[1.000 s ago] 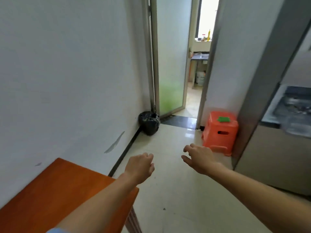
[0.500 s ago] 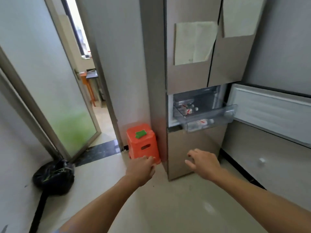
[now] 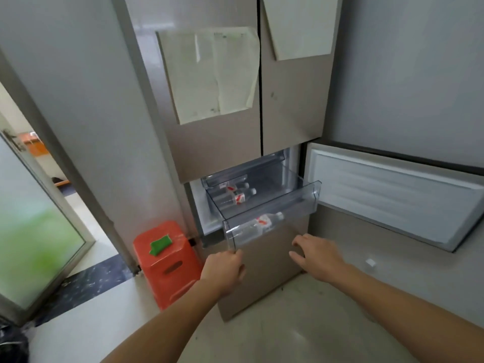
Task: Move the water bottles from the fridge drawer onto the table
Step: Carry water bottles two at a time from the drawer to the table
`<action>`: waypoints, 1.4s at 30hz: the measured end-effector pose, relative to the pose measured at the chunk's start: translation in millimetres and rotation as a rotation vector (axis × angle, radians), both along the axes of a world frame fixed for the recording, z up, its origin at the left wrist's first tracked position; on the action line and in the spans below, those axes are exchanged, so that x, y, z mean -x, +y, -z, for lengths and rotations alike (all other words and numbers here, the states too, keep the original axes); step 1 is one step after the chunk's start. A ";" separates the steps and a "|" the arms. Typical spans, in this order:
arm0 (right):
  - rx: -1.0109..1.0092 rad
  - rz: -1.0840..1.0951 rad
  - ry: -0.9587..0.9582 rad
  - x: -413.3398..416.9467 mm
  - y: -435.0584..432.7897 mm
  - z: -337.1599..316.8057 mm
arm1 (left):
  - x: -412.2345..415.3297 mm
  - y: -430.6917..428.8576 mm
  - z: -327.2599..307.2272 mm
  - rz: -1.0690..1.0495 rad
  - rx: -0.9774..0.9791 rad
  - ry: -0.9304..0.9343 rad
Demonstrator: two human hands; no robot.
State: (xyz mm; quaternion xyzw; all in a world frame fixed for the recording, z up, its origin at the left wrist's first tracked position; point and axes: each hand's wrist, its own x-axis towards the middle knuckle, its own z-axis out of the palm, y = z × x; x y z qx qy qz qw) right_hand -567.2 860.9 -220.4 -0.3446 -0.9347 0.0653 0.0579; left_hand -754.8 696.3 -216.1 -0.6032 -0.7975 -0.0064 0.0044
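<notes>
Tiled hallway, steel fridge (image 3: 209, 148), taped paper sheets (image 3: 209, 74) unreadable. Clear fridge drawer (image 3: 272, 213) pulled out, water bottles (image 3: 235, 196) lying inside, red-white labels illegible. Left hand (image 3: 222, 268) loosely curled, empty, by drawer's lower left corner; right hand (image 3: 318, 255) fingers spread, empty, below it.

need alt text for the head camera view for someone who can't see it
A left hand and a right hand reach, empty, toward a clear drawer pulled out of a fridge. Water bottles lie on their sides in it. An orange stool stands on the floor left of the fridge.
</notes>
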 end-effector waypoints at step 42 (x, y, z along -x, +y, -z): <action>0.210 -0.397 -0.324 351.8 347.5 174.4 | 130.1 218.7 94.8 -0.589 -0.194 -0.101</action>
